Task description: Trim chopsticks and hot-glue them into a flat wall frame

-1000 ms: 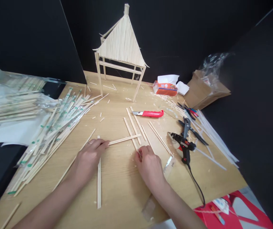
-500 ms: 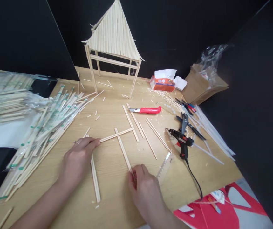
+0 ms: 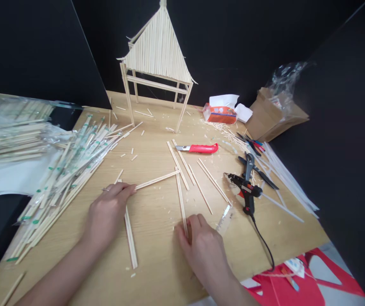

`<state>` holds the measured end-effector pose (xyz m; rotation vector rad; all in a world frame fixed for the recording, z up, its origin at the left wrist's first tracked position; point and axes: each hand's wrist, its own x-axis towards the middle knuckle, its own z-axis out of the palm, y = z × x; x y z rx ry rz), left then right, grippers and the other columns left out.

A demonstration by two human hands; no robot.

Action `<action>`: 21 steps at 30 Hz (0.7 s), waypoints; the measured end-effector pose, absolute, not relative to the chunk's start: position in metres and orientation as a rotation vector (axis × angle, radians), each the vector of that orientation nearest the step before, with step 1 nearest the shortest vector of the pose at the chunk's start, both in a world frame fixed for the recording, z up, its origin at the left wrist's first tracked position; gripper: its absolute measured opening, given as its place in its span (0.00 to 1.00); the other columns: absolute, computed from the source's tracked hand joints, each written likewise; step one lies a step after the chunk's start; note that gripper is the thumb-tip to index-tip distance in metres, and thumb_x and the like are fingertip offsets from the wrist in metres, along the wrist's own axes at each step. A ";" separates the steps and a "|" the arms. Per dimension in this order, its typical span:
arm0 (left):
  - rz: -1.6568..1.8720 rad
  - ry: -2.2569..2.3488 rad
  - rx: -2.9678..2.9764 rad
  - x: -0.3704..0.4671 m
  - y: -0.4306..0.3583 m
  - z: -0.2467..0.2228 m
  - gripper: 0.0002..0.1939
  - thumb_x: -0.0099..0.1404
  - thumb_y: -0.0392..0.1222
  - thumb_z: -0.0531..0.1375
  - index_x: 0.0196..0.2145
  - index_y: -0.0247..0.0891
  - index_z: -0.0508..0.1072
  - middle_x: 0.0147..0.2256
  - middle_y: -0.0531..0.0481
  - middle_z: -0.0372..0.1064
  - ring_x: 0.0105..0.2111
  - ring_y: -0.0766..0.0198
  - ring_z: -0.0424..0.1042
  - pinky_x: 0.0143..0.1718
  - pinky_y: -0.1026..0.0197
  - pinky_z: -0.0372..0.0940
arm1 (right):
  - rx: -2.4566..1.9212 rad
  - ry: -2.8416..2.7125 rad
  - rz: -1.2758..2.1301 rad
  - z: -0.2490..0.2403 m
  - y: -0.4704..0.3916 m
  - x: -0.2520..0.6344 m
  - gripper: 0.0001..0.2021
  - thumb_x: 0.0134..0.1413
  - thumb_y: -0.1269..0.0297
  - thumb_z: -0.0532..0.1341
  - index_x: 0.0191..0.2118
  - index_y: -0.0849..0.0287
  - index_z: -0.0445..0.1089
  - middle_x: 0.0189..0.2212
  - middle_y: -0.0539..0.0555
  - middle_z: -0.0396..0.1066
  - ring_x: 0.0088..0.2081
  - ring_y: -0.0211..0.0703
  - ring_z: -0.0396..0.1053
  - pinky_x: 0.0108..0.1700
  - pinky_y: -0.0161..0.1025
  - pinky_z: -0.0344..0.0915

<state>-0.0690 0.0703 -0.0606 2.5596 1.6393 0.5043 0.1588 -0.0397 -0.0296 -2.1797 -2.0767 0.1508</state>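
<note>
Left hand [image 3: 108, 212]: thumb and fingers pinched on the near end of the crosswise stick pair [image 3: 157, 180], low over the bench [image 3: 157, 242]. Right hand [image 3: 205, 247]: thumb and forefinger closed about the near end of the lengthwise stick pair [image 3: 181, 202]. Hands well apart; the two pairs meet near their far ends, between the hands and the red utility knife [image 3: 203, 148].

Bench, from where I stand: ruler [image 3: 224, 219] just beyond the right hand, glue gun [image 3: 247, 192] to its right; plastic-wrapped chopsticks [image 3: 70, 174] heaped at left. At the back, a peak-roofed stick model [image 3: 159, 49], tissue pack [image 3: 221, 114] and cardboard box [image 3: 270, 115]. Black panels [image 3: 233, 46] stand behind.

Pose: both hands are backs up; the forearms reach in from the lower left and lower right.
</note>
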 end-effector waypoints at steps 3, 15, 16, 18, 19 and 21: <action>0.507 1.656 2.574 -0.068 0.070 -0.059 0.13 0.67 0.37 0.50 0.42 0.38 0.73 0.40 0.47 0.72 0.40 0.56 0.69 0.37 0.59 0.63 | -2.177 -2.030 0.104 -0.028 -0.026 0.154 0.08 0.62 0.60 0.53 0.39 0.57 0.65 0.30 0.52 0.67 0.26 0.40 0.68 0.26 0.34 0.57; 0.491 1.656 2.544 -0.068 0.070 -0.058 0.14 0.67 0.37 0.49 0.42 0.39 0.73 0.40 0.46 0.71 0.39 0.57 0.69 0.36 0.59 0.63 | -2.221 -1.988 0.028 -0.032 -0.013 0.172 0.06 0.49 0.76 0.58 0.31 0.57 0.66 0.28 0.51 0.67 0.31 0.44 0.68 0.31 0.36 0.58; 0.488 1.662 2.540 -0.068 0.070 -0.058 0.13 0.67 0.37 0.49 0.42 0.40 0.72 0.40 0.47 0.71 0.39 0.57 0.69 0.36 0.60 0.63 | -2.212 -1.981 0.039 -0.031 -0.014 0.174 0.06 0.49 0.76 0.57 0.30 0.57 0.65 0.28 0.51 0.67 0.30 0.43 0.68 0.30 0.36 0.58; 0.496 1.663 2.533 -0.067 0.069 -0.058 0.13 0.67 0.36 0.49 0.43 0.39 0.72 0.41 0.47 0.71 0.40 0.57 0.69 0.37 0.60 0.63 | -2.157 -1.988 0.081 -0.030 -0.022 0.171 0.07 0.50 0.76 0.56 0.32 0.57 0.66 0.28 0.50 0.67 0.27 0.41 0.67 0.28 0.36 0.58; 0.502 1.660 2.529 -0.067 0.069 -0.058 0.13 0.67 0.36 0.49 0.43 0.39 0.72 0.41 0.47 0.71 0.40 0.57 0.68 0.38 0.59 0.63 | -2.108 -2.011 0.101 -0.031 -0.027 0.166 0.08 0.51 0.76 0.55 0.34 0.57 0.67 0.28 0.51 0.67 0.26 0.40 0.67 0.28 0.36 0.59; 0.500 1.652 2.521 -0.066 0.068 -0.057 0.13 0.67 0.35 0.49 0.43 0.38 0.72 0.41 0.46 0.71 0.40 0.57 0.68 0.39 0.59 0.63 | -1.958 -2.127 0.141 -0.034 -0.041 0.154 0.14 0.53 0.76 0.54 0.44 0.58 0.67 0.29 0.51 0.67 0.26 0.40 0.67 0.27 0.35 0.60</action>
